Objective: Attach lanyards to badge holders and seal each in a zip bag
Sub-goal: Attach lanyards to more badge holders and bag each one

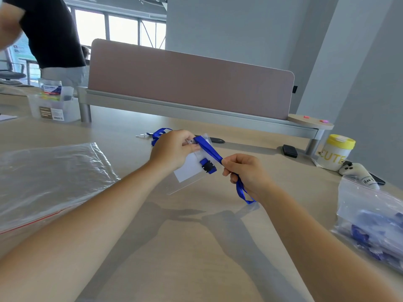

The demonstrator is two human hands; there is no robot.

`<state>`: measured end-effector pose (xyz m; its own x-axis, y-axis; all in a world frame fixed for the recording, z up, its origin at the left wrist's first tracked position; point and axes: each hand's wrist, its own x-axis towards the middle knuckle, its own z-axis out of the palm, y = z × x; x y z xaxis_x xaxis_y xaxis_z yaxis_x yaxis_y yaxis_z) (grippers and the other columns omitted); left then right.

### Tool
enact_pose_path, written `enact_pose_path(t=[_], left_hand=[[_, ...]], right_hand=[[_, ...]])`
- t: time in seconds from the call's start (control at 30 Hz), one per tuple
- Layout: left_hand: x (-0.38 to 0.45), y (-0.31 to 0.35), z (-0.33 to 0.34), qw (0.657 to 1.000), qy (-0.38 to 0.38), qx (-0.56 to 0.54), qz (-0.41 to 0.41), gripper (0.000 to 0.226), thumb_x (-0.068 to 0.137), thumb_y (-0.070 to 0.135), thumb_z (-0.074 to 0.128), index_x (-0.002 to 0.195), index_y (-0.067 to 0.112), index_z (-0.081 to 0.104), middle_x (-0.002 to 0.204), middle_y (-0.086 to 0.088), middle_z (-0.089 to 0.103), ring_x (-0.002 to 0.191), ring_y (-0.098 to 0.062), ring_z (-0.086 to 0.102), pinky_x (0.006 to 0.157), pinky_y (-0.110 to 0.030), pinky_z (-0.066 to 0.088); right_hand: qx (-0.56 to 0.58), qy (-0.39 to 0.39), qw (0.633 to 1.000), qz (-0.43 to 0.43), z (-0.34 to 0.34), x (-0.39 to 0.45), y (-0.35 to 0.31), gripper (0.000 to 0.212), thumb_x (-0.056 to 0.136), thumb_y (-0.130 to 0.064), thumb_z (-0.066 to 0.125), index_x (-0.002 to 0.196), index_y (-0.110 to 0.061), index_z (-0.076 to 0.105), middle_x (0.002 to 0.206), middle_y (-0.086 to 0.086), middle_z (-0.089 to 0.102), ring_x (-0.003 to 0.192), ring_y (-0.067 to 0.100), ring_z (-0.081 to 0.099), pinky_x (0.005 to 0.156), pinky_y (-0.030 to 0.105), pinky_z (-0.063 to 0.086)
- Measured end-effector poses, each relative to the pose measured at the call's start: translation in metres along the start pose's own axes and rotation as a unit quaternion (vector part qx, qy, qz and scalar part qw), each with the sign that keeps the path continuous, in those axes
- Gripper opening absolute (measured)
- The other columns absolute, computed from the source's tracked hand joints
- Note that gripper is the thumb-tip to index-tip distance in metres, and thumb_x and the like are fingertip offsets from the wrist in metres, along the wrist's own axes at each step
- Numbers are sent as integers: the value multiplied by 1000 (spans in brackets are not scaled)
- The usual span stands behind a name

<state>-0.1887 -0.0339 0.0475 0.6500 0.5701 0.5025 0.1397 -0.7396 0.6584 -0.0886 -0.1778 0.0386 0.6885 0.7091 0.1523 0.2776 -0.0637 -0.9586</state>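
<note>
Both hands busy mid-frame: left hand (174,149) pinches the clear plastic badge holder (192,168), right hand (244,171) grips the blue fabric lanyard (209,149). Tugging too hard could probably tear the slot.

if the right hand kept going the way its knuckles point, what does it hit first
Most likely the badge holder held by the left hand. The right hand, gripping the lanyard, points left and slightly away, and the holder lies next in that line, though depth is unclear.

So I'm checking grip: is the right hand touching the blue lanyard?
Touching. The head view shows the right hand pinching the blue lanyard, which runs through its fingers.
</note>
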Motion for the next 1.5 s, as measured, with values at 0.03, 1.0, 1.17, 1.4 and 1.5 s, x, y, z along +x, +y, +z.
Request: enact_pose_path(t=[0.03, 1.0, 1.17, 1.4, 1.5], left_hand=[[0, 1, -1, 1000, 4, -9, -2, 9, 85, 22, 60, 82, 14, 58, 58, 9, 43, 56, -10, 38, 55, -25, 27], [-10, 5, 1, 982, -163, -83, 38, 24, 82, 5, 62, 104, 11, 68, 89, -10, 66, 88, -18, 60, 88, -30, 45], [-12, 8, 7, 980, -192, -15, 43, 20, 83, 10, 61, 102, 12, 67, 99, -9, 67, 100, -28, 61, 95, -42, 45], [-14, 18, 16, 975, -211, 35, 67, 20, 82, 18, 63, 102, 15, 68, 99, -10, 68, 96, -28, 60, 89, -42, 47], [-14, 25, 16, 969, -215, 90, 81, 21, 83, 26, 62, 102, 18, 67, 85, -2, 61, 84, -23, 53, 73, -32, 44]], right_hand=[[4, 5, 1000, 1, 0, 0, 2, 25, 87, -4, 53, 64, -13, 57, 40, -7, 58, 42, 11, 37, 49, 21, 35], [-80, -92, 989, 80, -13, 10, 0, 21, 83, 6, 53, 69, -8, 61, 61, 6, 57, 54, 13, 48, 56, 16, 44], [-76, -72, 991, 83, -21, 9, -9, 20, 81, 7, 53, 64, -3, 58, 64, 9, 52, 55, 15, 44, 50, 16, 43], [-54, -74, 995, 38, -24, 6, -20, 21, 85, 8, 48, 73, -6, 57, 65, 8, 58, 45, 6, 48, 50, 13, 43], [-99, -59, 993, 15, -24, 3, -23, 24, 83, 9, 50, 70, -10, 57, 63, 6, 58, 37, 0, 46, 44, 8, 41]])
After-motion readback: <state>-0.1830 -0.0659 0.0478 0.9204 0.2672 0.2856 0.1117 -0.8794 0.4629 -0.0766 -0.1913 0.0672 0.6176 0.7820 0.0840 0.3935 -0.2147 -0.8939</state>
